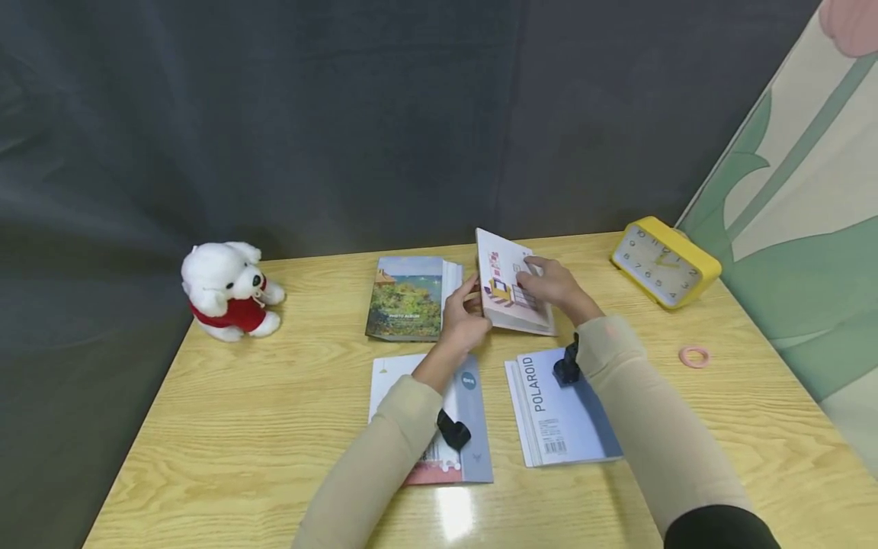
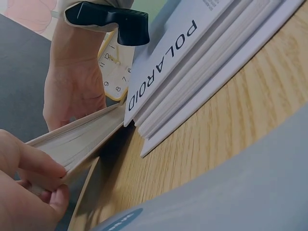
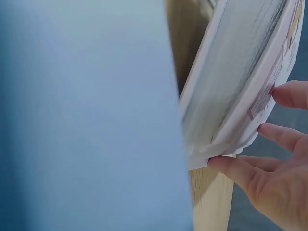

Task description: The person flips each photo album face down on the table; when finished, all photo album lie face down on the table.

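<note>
Both hands hold a thick pink-and-white photo album (image 1: 504, 263) with a drawn cover, tilted up from the table near its back edge. My left hand (image 1: 463, 324) pinches its near left edge, thumb and fingers at the corner in the left wrist view. My right hand (image 1: 552, 286) grips its right side, with fingertips on the cover and at the edge (image 3: 274, 168). Just left of it lies a landscape-cover photo album (image 1: 408, 297). Under the left forearm is a white and grey-blue album (image 1: 473, 396); by the right forearm lies a blue POLAROID album (image 1: 562, 412).
A white plush dog (image 1: 229, 290) in a red top sits at the back left of the wooden table (image 1: 274, 427). A yellow alarm clock (image 1: 665, 263) stands at the back right, with a pink ring (image 1: 694, 357) in front of it. A dark curtain (image 1: 384, 122) hangs behind.
</note>
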Available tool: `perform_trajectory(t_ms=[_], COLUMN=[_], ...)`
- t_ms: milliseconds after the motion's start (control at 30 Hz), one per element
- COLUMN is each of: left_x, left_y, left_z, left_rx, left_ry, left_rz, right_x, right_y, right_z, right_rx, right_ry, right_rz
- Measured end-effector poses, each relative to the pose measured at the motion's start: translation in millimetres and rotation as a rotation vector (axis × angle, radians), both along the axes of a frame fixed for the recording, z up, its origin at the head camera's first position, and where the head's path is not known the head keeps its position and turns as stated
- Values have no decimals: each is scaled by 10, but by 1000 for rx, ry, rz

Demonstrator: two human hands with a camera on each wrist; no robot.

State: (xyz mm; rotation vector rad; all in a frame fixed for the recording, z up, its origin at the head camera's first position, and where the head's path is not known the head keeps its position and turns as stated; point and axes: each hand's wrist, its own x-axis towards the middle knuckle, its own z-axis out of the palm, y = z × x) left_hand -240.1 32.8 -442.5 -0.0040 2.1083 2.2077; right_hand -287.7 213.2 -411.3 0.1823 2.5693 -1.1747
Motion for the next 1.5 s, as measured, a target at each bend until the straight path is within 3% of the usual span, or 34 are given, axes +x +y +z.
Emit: perform_trajectory(t_ms=[167, 367, 500, 733, 867, 1033, 1167, 1333, 1500], left_x=[23, 54, 61, 40, 49, 81, 118, 136, 136], left_y=[26, 98, 141, 196, 225, 261, 279, 301, 314], left_z=[22, 43, 46, 11, -26, -70, -74, -65, -60], left_rx=[137, 209, 248, 199, 51, -168, -265, -278, -275], left_ry=[22, -8, -29, 2, -25, -49, -35, -34, -48], left_rz=[15, 47, 26, -101, -177, -237, -221, -242, -243], right_x=[11, 33, 39, 43, 61, 94, 115, 124, 137], right_y=[9, 10, 4, -2, -9, -8, -26, -63, -73], right_z=[-29, -66, -81, -118, -117, -101, -1, 287, 456], right_rx=[-95, -212, -350, -609, -681, -665, -559, -476, -449], right_ry=[33, 55, 21, -9, -26, -26, 50, 216, 231], right_rz=[-6, -13, -50, -90, -105, -95, -63, 30, 102])
